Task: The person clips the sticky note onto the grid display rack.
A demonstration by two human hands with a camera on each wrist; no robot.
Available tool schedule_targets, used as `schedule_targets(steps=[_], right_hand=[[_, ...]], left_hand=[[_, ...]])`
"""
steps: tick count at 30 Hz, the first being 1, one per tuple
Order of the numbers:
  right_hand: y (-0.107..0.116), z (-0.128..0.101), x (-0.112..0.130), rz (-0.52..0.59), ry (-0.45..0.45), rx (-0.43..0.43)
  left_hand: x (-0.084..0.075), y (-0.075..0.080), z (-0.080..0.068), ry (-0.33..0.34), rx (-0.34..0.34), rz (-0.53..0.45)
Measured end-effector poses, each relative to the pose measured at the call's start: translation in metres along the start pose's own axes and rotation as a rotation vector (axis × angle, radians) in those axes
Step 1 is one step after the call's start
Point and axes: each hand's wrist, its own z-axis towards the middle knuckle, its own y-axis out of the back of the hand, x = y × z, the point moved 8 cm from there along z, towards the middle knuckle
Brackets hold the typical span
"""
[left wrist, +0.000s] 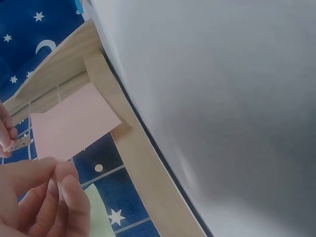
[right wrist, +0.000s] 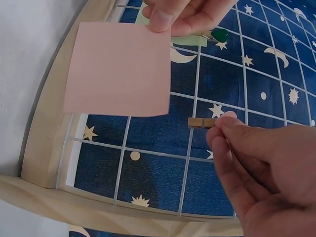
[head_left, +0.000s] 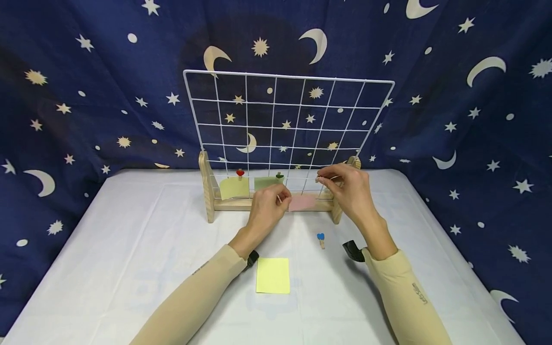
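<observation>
My left hand (head_left: 268, 203) pinches a pink sticky note (head_left: 303, 202) by its edge, low in front of the white wire grid (head_left: 286, 103). The note's face shows fully in the right wrist view, the pink sheet (right wrist: 118, 69) hanging before the wires. Between thumb and fingertips, my right hand (head_left: 351, 189) holds a small wooden clothespin (right wrist: 200, 122), beside a grid wire and apart from the note. On the grid's left side, a red heart clothespin (head_left: 240, 173) holds a yellow note (head_left: 235, 188). Beside it, a green heart clothespin (head_left: 279, 176) holds a green note (head_left: 264, 182), partly behind my left hand.
The grid stands in a wooden base with side posts (head_left: 206, 187) on a white-covered table (head_left: 142, 249). A blue heart clothespin (head_left: 321, 239) lies in front of the base. Nearer me is a yellow sticky note (head_left: 273, 275). A starry blue curtain (head_left: 129, 86) hangs behind.
</observation>
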Motion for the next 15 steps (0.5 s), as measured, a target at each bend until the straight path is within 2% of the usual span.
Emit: schedule_targets(steps=[7, 15], right_hand=[[0.0017, 0.0015, -0.0008, 0.001, -0.004, -0.012], [0.004, 0.0018, -0.001, 0.0, -0.017, -0.03]], left_hand=[[-0.0023, 0.001, 0.003, 0.011, -0.033, -0.031], [-0.0072, 0.0053, 0.0091, 0.007, -0.087, 0.001]])
